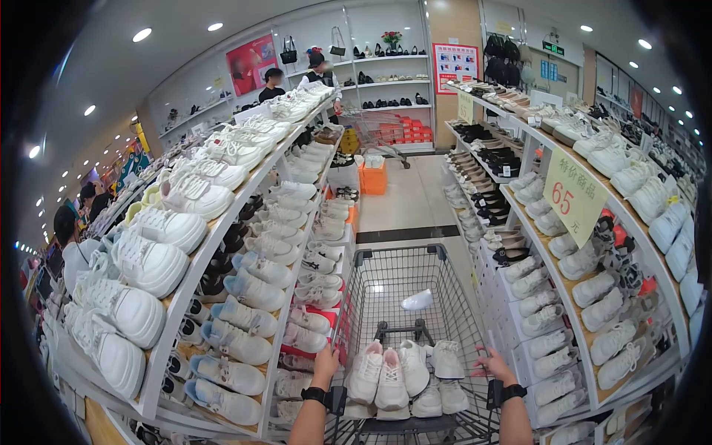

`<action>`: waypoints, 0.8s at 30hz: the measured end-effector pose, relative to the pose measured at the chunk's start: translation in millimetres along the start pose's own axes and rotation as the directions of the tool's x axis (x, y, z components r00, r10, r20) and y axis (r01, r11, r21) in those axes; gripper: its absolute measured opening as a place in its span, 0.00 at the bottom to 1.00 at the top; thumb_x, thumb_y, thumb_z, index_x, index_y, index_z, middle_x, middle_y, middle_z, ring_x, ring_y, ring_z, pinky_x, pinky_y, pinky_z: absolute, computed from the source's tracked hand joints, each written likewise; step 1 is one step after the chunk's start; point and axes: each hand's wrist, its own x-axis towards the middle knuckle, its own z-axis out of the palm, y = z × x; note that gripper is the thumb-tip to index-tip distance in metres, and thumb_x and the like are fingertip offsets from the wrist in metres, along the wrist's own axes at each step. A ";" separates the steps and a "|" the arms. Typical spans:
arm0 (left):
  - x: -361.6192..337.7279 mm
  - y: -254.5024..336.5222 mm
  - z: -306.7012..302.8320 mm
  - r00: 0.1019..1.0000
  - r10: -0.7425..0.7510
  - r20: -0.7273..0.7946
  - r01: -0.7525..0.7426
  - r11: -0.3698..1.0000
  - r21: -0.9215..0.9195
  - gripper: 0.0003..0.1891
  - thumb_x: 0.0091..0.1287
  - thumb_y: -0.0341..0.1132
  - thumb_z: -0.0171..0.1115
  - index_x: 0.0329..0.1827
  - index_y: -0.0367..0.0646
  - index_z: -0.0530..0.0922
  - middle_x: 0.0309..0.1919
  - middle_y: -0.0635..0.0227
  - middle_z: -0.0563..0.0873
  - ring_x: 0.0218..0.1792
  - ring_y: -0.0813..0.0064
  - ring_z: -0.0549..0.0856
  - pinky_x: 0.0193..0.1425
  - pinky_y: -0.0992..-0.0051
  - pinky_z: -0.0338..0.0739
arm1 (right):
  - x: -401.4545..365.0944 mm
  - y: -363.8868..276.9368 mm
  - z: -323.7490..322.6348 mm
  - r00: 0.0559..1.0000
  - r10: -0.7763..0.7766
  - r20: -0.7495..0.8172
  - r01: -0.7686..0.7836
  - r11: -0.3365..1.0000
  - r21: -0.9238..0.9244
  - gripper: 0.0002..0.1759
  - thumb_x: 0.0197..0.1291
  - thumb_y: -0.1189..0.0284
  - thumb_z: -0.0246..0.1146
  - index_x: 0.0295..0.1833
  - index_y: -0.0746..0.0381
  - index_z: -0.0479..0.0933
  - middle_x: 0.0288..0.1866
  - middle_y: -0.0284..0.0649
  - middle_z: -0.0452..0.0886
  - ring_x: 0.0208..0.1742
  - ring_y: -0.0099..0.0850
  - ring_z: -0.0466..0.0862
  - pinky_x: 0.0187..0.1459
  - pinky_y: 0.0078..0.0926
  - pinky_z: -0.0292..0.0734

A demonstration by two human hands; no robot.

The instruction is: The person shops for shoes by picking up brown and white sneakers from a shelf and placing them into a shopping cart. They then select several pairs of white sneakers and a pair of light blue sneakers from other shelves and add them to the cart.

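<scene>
My left hand (325,366) is over the left side of a metal shopping cart (358,293), its fingers partly spread and holding nothing I can see. On the cart's right side, my right hand (497,366) has its fingers apart and nothing in them. Both wrists wear dark bands and rest near the cart's handle end. Between my hands, several white sneakers (414,367) sit in the near part of the cart, some with pinkish linings. Farther forward in the basket lies a single pale, whitish item (417,300), too small to name.
Tiered racks of white shoes (172,230) line the left side; another shoe rack (597,267) with a yellow price sign (574,194) lines the right. Tiled aisle floor (408,196) runs ahead. Beyond stand an orange box (373,179), another cart (382,133) and two people (324,78).
</scene>
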 end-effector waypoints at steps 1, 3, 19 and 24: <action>4.5 6.3 0.2 1.000 -0.002 0.003 0.002 1.000 0.003 0.14 0.59 0.40 0.55 0.42 0.40 0.73 0.33 0.49 0.81 0.39 0.46 0.79 0.43 0.56 0.72 | 7.0 -4.1 -2.9 1.000 0.004 0.000 -0.004 1.000 0.003 0.23 0.55 0.77 0.51 0.59 0.54 0.63 0.31 0.39 0.77 0.25 0.35 0.82 0.25 0.25 0.76; 14.8 20.7 -0.6 1.000 0.018 -0.001 -0.018 0.999 0.047 0.15 0.59 0.40 0.55 0.43 0.38 0.72 0.35 0.47 0.80 0.39 0.45 0.78 0.43 0.55 0.71 | 23.1 -11.9 -8.6 1.000 0.018 0.012 -0.018 1.000 0.017 0.24 0.55 0.77 0.52 0.59 0.53 0.63 0.31 0.39 0.76 0.24 0.36 0.82 0.25 0.25 0.76; -29.2 449.9 -159.9 0.274 0.793 -0.544 -0.941 0.106 -0.321 0.07 0.50 0.17 0.55 0.27 0.39 0.72 0.30 0.68 0.77 0.40 0.72 0.78 0.44 0.70 0.72 | 161.9 -87.9 -50.8 1.000 -0.027 0.000 0.027 0.999 0.028 0.25 0.52 0.79 0.52 0.57 0.52 0.67 0.26 0.38 0.73 0.18 0.32 0.78 0.20 0.27 0.77; -67.2 494.2 -172.4 0.295 0.733 -0.612 -0.611 -0.348 -0.711 0.03 0.54 0.28 0.58 0.24 0.42 0.73 0.28 0.70 0.78 0.32 0.73 0.77 0.36 0.74 0.69 | 200.8 -110.3 -63.2 0.998 -0.005 0.055 0.007 0.999 -0.049 0.23 0.55 0.75 0.52 0.58 0.50 0.64 0.30 0.38 0.74 0.24 0.37 0.81 0.26 0.29 0.76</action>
